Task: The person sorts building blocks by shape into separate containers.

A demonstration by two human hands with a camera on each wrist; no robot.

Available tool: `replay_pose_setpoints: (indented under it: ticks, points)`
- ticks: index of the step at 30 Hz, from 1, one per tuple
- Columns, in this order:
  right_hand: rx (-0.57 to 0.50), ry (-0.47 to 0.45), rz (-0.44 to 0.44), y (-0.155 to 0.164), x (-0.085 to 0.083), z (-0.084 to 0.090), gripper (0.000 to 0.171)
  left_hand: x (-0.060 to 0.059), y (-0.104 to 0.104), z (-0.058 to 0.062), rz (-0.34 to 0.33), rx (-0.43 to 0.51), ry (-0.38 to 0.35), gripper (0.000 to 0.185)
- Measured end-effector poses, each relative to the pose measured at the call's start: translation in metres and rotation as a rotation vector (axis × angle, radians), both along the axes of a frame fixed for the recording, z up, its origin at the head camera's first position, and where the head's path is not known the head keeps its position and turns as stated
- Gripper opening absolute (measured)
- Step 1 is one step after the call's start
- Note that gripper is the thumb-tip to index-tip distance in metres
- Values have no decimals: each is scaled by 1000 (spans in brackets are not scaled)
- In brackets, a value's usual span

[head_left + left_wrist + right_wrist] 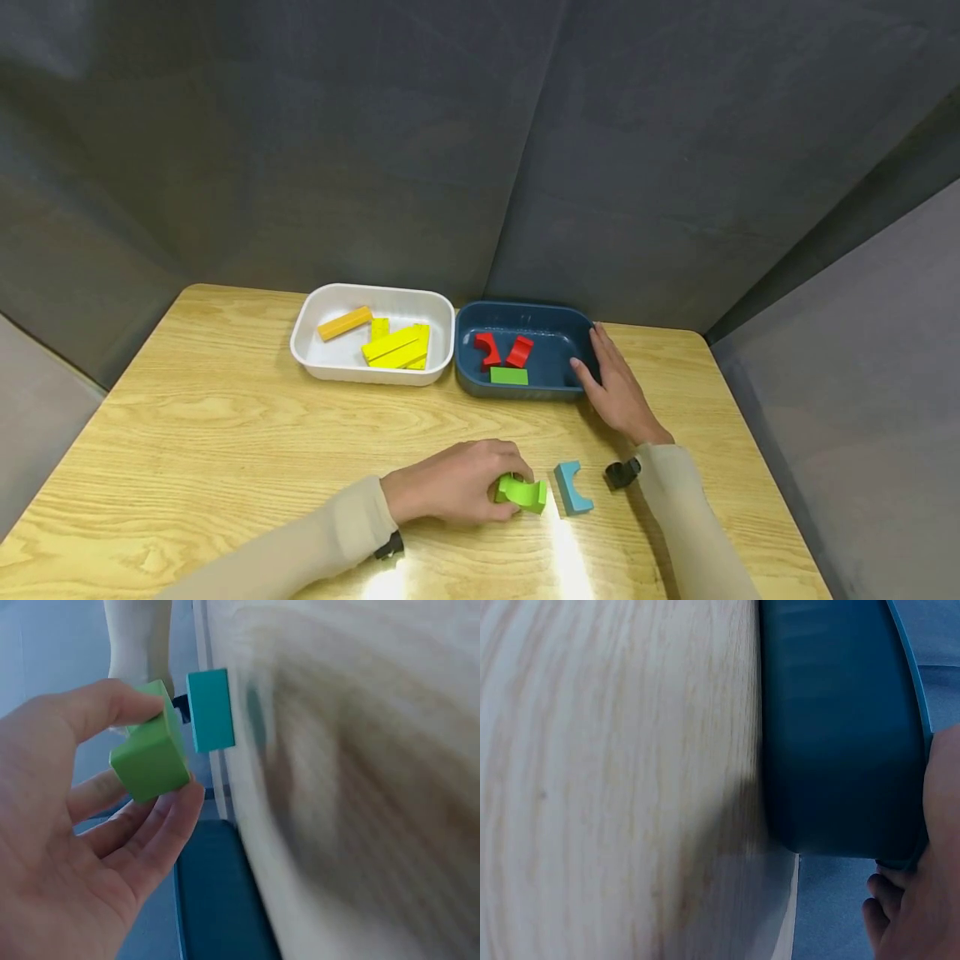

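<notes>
- Pinching the green arch block (pixel 521 492) between thumb and curled fingers, the left hand (pixel 453 482) has it tipped up near the front edge of the wooden table (pixel 187 417); the left wrist view shows the block (pixel 152 750) clamped between the thumb on top and the fingertips underneath, which looks like a firm enough hold to carry it.
- Just to the right of that block lies a light blue arch block (pixel 572 487), flat on the table and apart from the green one, untouched by either hand.
- The right hand (pixel 617 387) rests against the right end of the dark blue tray (pixel 525 315), fingers straight and laid along its wall and rim; to my eye it is bracing the tray so it stays put. The right wrist view shows only fingertips (pixel 900 900) at the tray's wall (pixel 840 735).
- Inside the blue tray sit two red arch pieces (pixel 502 350) and a flat green block (pixel 509 376), all toward its left half.
- Touching the blue tray's left side is a white tray (pixel 315 317), holding an orange bar (pixel 344 322) and several yellow bars (pixel 397 346) heaped together.
- So the held green block is well in front of the blue tray, nearer the person than either tray.
</notes>
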State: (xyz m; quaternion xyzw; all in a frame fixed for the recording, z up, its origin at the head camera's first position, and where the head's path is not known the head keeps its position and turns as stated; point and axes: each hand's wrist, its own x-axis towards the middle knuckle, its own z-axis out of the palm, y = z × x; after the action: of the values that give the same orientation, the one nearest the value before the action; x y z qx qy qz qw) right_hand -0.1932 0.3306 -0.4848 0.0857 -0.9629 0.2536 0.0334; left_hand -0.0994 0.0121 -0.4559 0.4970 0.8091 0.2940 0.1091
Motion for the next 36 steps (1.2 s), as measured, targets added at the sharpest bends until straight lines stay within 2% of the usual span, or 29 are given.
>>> replay_pose_setpoints:
  ticks: [6,15,22,36]
  points:
    - [-1,7,1,1,1,-1,83,-10,-3,9,35,16,11,34]
    - [-2,-2,-7,1,2,-1,81,-26,-7,30,87,77,47,36]
    - [1,-2,-6,0,1,1,80,-41,-10,44,148,99,30,39]
    - [9,-7,-11,-1,1,1,83,-75,-7,52,244,113,37,37]
